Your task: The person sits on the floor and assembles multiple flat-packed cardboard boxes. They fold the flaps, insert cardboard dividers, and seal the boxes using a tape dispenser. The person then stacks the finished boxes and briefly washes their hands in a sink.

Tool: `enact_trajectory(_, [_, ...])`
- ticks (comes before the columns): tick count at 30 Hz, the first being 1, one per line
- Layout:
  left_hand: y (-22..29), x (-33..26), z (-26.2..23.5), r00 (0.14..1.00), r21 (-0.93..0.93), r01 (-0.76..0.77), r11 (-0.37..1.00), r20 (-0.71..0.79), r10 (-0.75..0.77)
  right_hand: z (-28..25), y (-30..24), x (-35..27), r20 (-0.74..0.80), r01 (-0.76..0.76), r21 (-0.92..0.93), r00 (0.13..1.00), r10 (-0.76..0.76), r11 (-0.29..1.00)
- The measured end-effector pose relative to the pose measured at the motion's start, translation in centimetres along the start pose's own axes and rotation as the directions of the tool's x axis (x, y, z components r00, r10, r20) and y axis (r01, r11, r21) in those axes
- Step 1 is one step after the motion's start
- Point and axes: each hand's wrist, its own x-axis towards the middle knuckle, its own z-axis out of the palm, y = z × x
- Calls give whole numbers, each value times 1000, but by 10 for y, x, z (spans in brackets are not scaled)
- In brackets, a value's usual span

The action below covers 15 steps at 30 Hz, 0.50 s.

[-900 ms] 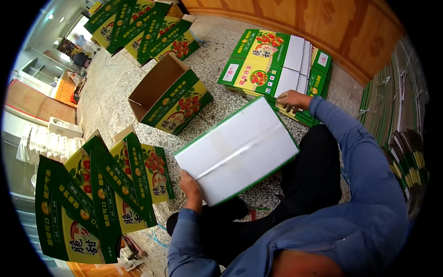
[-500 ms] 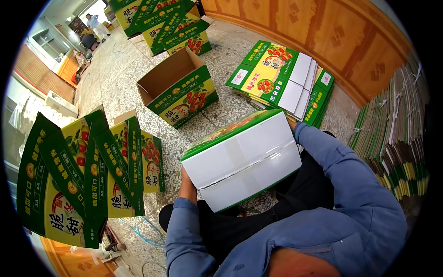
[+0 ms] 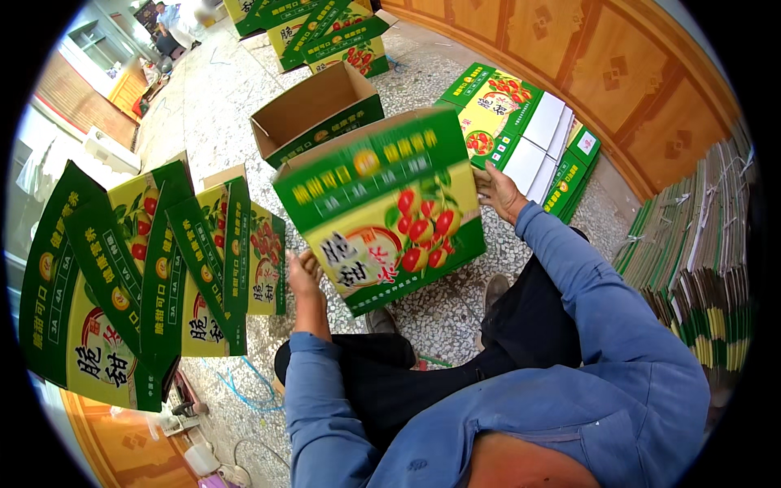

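The green-and-yellow carton (image 3: 390,215) could slip or twist out of line, since it sits tilted in the middle of the frame with only a hand near each side and no support visible beneath it. Its upper edge overlaps the view of the open carton (image 3: 342,126) behind; if the two are as close as they look, a careless push up the frame could knock that one askew. A swing toward the left of the frame could likewise disturb the overlapping cartons (image 3: 106,301) there.

The carton lies between the two hands. The left hand (image 3: 305,275) is at its lower-left edge, fingers bent toward it; whether they grip it I cannot tell. The right hand (image 3: 502,193) is at its right side, fingers spread apart, near the flattened cartons (image 3: 498,102) at the upper right; contact with the carton is unclear.
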Motion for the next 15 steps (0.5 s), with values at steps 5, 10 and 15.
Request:
enact_trajectory(5, [-9, -7, 9, 921, 62, 330, 942, -238, -308, -1, 36, 15, -23, 126, -328, 990, -141, 936])
enact_trajectory(10, [7, -7, -69, 960, 413, -34, 910, -240, 145, 15, 93, 47, 78, 207, -911, 936, -342, 356])
enact_trajectory(15, [61, -117, -113, 814, 319, -384, 867, -326, 481, 2, 72, 54, 53, 194, -883, 947, -318, 428])
